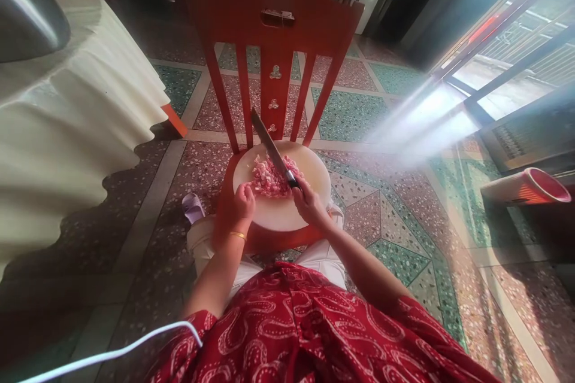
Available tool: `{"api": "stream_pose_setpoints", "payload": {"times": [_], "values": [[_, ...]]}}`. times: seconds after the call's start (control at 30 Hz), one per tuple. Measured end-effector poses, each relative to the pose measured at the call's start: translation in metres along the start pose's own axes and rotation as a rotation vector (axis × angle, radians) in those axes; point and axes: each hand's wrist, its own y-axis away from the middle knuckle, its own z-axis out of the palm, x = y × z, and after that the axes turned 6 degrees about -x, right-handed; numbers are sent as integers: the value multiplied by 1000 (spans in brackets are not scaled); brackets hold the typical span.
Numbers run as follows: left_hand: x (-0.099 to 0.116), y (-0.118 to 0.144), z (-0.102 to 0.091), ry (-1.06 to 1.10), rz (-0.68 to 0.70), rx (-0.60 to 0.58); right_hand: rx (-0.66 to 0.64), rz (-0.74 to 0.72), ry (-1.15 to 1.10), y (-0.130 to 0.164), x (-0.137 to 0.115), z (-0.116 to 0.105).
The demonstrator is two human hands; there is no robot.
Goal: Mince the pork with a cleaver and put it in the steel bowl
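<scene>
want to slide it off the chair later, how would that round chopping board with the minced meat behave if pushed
The round chopping board looks thick and stiff, so it would probably slide flat rather than flex. It covers most of the red chair seat, so a push may tip it over the edge. The minced meat is a loose, wet-looking pile and would likely smear or scatter.

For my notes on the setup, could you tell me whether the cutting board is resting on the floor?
No, the round board sits on the seat of the red chair, with chopped meat on it.

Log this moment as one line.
right hand: grips knife | left hand: beside chopped meat | cutting board on red chair
</scene>
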Motion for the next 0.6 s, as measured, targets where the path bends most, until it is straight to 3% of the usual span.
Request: {"api": "stream_pose_setpoints", "payload": {"times": [0.1,0.2,0.27,0.47,0.6], "values": [[0,0,0,0,3,22,15,-17,61,-5,-1,10],[4,0,-1,-17,0,50,-124,215,133,-5,10,16],[7,1,-4,-35,-7,33,-172,275,114,-1,10,12],[16,9,-19,-60,7,35,15,0,10,3,-6,3],[17,16,-20,-66,-2,85,-92,173,91,-2,10,11]]}}
